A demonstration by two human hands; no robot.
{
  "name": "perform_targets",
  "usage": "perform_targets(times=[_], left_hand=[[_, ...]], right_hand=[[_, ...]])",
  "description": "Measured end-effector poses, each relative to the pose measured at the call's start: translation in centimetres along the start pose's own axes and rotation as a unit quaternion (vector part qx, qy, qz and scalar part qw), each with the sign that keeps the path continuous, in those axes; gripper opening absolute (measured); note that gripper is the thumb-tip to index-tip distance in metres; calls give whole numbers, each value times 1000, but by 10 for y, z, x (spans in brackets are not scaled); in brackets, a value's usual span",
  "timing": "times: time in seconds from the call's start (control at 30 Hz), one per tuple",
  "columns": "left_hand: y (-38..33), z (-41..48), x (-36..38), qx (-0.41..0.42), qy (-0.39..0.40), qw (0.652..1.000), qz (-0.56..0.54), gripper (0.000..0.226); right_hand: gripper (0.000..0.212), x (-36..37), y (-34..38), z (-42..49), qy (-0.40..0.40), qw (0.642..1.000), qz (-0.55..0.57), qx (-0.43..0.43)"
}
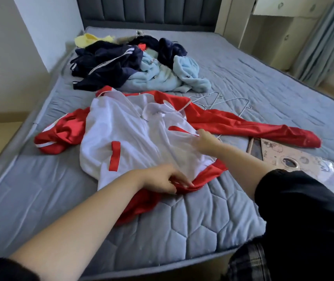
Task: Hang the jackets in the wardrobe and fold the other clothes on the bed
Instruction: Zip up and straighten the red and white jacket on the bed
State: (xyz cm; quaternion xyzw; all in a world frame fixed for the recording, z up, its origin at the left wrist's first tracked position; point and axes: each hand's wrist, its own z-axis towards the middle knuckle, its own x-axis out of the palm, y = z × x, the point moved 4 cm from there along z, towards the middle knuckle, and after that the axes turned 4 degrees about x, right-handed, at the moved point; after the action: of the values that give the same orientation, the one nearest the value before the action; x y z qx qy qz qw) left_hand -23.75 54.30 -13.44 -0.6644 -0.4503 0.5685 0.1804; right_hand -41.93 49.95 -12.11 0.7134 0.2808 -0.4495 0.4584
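Left hand (166, 179) pinches the red hem of the red-and-white jacket (121, 128) spread on the bed (202, 220); right hand (204, 141) clutches its white front. Probably straightening it for hanging; next comes threading in a wire hanger (219, 100).

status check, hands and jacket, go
Left hand grips red hem of red-and-white zip jacket; right hand holds its white front. Jacket spread on grey quilted bed. Wire hangers lie beside its sleeve.
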Motion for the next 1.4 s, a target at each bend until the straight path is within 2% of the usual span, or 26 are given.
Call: perform_targets(times=[0.07,0.13,0.17,0.23,0.3,0.37,0.4,0.43,0.47,0.5,0.53,0.57,0.63,0.7,0.83,0.9,1.0,1.03,1.1,1.17,1.2,1.23,1.3,1.33,1.4], left_hand=[[1,-13,-11,-10,4,999,-46,41],[17,-29,-34,-57,-116,992,2,29],[30,-39,-49,-98,-201,973,64,25],[59,-71,-76,-204,-353,904,126,18],[100,-105,-93,-338,-420,835,113,18],[141,-134,-98,-441,-452,775,17,30],[158,-144,-96,-449,-485,746,-81,34],[171,-151,-91,-413,-534,705,-218,35],[180,-154,-85,-355,-577,642,-360,32],[186,-155,-82,-294,-597,581,-469,26],[191,-156,-82,-245,-602,543,-532,22],[196,-156,-86,-208,-608,518,-565,21],[207,-160,-96,-157,-626,481,-593,29],[219,-164,-106,-131,-639,443,-614,36],[230,-176,-121,-78,-656,366,-656,25],[219,-186,-133,-59,-688,364,-625,25],[196,-217,-160,-17,-773,390,-500,23],[188,-235,-170,3,-815,386,-432,22],[171,-278,-183,-16,-897,369,-243,24],[161,-299,-186,-42,-913,390,-112,37],[169,-298,-183,-51,-906,404,-114,45],[181,-292,-174,-55,-896,404,-176,57],[211,-269,-142,-103,-858,378,-333,79],[220,-257,-126,-142,-836,384,-365,82],[231,-240,-108,-206,-800,468,-313,75]], right_hand=[[32,18,14,-8,13,997,-66,-37],[39,29,28,-15,5,991,-117,-60],[44,33,38,-19,4,990,-121,-76],[54,44,65,-28,13,988,-99,-120],[57,58,97,-40,35,981,-77,-176],[58,73,127,-48,54,972,-70,-218],[58,81,140,-50,65,971,-52,-226],[57,88,151,-52,80,972,-20,-219],[55,97,159,-52,100,972,7,-212],[53,108,165,-53,117,969,10,-218],[52,121,169,-55,133,963,-23,-235],[53,133,170,-55,140,957,-66,-245],[60,145,166,-49,106,952,-129,-255],[62,146,167,-40,87,953,-136,-255],[59,148,175,-34,90,952,-149,-251],[53,149,179,-36,61,955,-150,-249],[50,150,184,-38,27,957,-145,-249],[49,150,185,-37,23,958,-141,-248],[47,150,185,-37,25,960,-130,-245],[45,151,187,-36,20,961,-123,-245],[44,152,188,-36,16,961,-124,-246],[43,153,189,-36,12,961,-127,-247],[42,156,191,-35,10,961,-132,-242],[43,158,191,-34,12,962,-134,-239],[45,160,191,-31,23,963,-134,-233]])
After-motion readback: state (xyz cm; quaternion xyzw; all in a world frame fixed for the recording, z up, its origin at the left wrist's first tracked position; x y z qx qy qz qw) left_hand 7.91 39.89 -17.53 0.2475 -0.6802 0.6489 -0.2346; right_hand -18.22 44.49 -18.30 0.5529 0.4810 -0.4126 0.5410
